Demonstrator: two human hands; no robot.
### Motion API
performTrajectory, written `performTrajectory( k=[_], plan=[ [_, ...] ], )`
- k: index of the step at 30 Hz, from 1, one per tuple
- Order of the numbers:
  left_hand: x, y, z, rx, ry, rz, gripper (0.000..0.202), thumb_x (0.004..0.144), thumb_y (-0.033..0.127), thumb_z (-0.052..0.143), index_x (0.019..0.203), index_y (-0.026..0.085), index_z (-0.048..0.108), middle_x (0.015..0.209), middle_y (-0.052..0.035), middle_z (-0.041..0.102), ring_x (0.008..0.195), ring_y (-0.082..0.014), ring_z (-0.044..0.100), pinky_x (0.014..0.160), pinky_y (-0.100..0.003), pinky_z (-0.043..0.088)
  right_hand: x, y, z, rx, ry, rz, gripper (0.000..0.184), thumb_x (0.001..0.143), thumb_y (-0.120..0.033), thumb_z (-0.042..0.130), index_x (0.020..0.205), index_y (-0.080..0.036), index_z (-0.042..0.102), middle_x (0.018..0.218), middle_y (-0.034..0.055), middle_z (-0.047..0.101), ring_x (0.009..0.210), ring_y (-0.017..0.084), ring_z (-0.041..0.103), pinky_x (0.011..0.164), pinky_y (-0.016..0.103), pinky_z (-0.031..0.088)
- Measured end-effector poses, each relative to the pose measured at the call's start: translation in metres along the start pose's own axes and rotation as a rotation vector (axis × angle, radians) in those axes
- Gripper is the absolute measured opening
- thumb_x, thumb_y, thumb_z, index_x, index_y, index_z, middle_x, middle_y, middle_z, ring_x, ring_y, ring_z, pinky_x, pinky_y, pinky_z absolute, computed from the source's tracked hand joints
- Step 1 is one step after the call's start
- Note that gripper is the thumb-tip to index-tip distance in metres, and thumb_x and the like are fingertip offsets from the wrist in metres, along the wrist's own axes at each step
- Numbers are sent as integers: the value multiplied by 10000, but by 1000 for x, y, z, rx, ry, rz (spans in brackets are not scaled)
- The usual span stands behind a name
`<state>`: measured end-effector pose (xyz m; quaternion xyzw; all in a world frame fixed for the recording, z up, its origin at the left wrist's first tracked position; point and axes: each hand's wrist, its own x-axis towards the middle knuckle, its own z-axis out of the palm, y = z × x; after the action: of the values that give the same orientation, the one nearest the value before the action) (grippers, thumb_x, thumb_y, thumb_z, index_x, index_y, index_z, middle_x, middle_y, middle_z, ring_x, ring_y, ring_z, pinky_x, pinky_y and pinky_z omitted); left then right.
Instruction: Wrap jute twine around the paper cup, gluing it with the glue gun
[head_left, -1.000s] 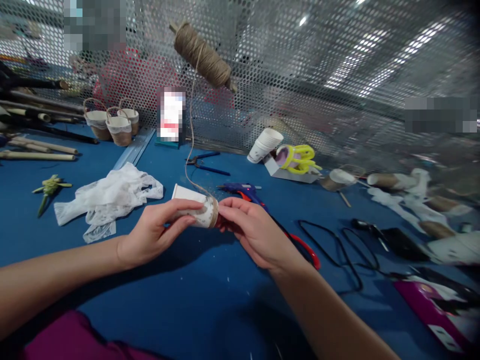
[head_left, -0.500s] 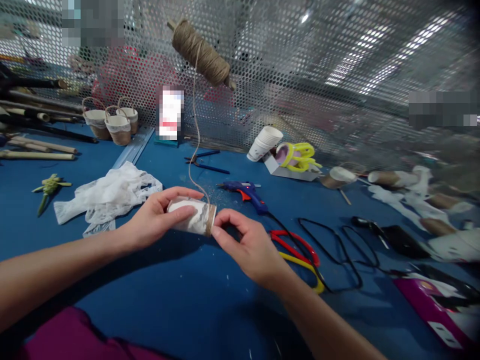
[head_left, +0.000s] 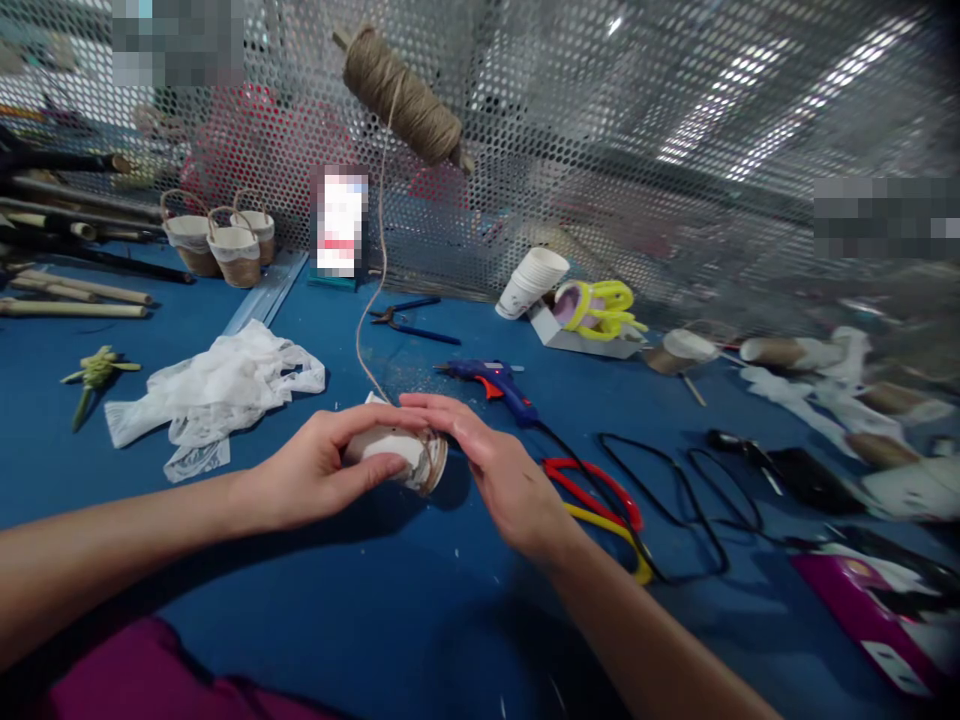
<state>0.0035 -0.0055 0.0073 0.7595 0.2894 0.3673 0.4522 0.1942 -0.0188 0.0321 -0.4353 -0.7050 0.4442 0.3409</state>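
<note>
A white paper cup (head_left: 386,446) lies on its side in my left hand (head_left: 304,465), which is closed around it with the thumb along the near side. Brown twine (head_left: 383,230) is wound round the cup's right end and runs up to a large twine spool (head_left: 401,100) on the mesh. My right hand (head_left: 510,485) rests its outstretched fingers over the top of the wound end; its thumb is mostly hidden. Just beyond the hands lies a blue glue gun (head_left: 491,378) with an orange trigger.
Left of the hands lies white lace (head_left: 232,390). Behind it stand small twine-wrapped baskets (head_left: 234,258). Blue-handled pliers (head_left: 416,325), stacked paper cups (head_left: 532,283) and yellow scissors (head_left: 606,310) sit toward the mesh. Red-and-yellow-handled scissors (head_left: 600,490) and a black cord (head_left: 682,500) lie right.
My right hand has gone from pinching at the cup's rim to lying with straight fingers over its top. The cup has turned and dropped slightly, and the twine slants further left.
</note>
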Motion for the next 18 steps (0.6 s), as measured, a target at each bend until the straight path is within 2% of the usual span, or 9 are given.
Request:
performTrajectory(
  k=[4, 6, 9, 11, 13, 15, 18],
  plan=[
    [-2, -1, 0, 88, -28, -10, 258, 835, 228, 504, 1083, 171, 547, 1060, -78, 638, 912, -190, 601, 770, -284, 468, 0, 6, 3, 172, -19, 67, 357, 915, -270, 288, 1028, -242, 625, 1267, 18, 507, 1176, 170, 443, 976, 361, 349],
    [-2, -1, 0, 136, -33, -11, 250, 836, 239, 502, 1074, 176, 546, 1030, -69, 645, 869, -182, 607, 752, -281, 468, 0, 4, 2, 148, -26, 61, 361, 913, -275, 284, 1011, -237, 629, 1254, 17, 520, 1162, 165, 458, 966, 352, 358],
    [-1, 0, -1, 178, -18, -17, 245, 834, 243, 498, 1066, 184, 549, 1002, -60, 653, 848, -177, 609, 741, -274, 465, 5, -3, -12, -82, 45, 32, 343, 901, -294, 302, 1019, -213, 614, 1174, 36, 579, 1104, 161, 503, 956, 348, 362],
    [-1, 1, -1, 190, 4, -20, 242, 832, 248, 494, 1057, 185, 555, 971, -54, 661, 824, -173, 611, 721, -267, 467, 13, -2, -29, -357, 214, 83, 305, 873, -316, 371, 1049, -200, 591, 1102, 56, 614, 1022, 178, 550, 917, 361, 389],
    [0, 2, -2, 202, 28, -14, 243, 829, 256, 493, 1051, 181, 556, 950, -53, 661, 793, -167, 608, 693, -260, 466, 23, 7, -51, -706, 388, 227, 277, 827, -283, 442, 1040, -179, 587, 1090, 93, 610, 970, 207, 570, 877, 375, 408],
    [0, 3, -2, 213, 44, -13, 243, 828, 265, 492, 1045, 177, 557, 945, -53, 659, 778, -163, 604, 672, -253, 464, 34, 23, -70, -784, 394, 331, 235, 725, -195, 539, 933, -120, 618, 1028, 173, 614, 945, 291, 574, 826, 439, 416],
    [0, 3, -2, 220, 64, -22, 239, 823, 271, 500, 1029, 170, 565, 920, -51, 664, 755, -157, 603, 632, -233, 457, 45, 47, -85, -814, 339, 408, 99, 583, -110, 614, 673, -152, 616, 794, 147, 644, 790, 309, 606, 720, 427, 445]
  ],
)
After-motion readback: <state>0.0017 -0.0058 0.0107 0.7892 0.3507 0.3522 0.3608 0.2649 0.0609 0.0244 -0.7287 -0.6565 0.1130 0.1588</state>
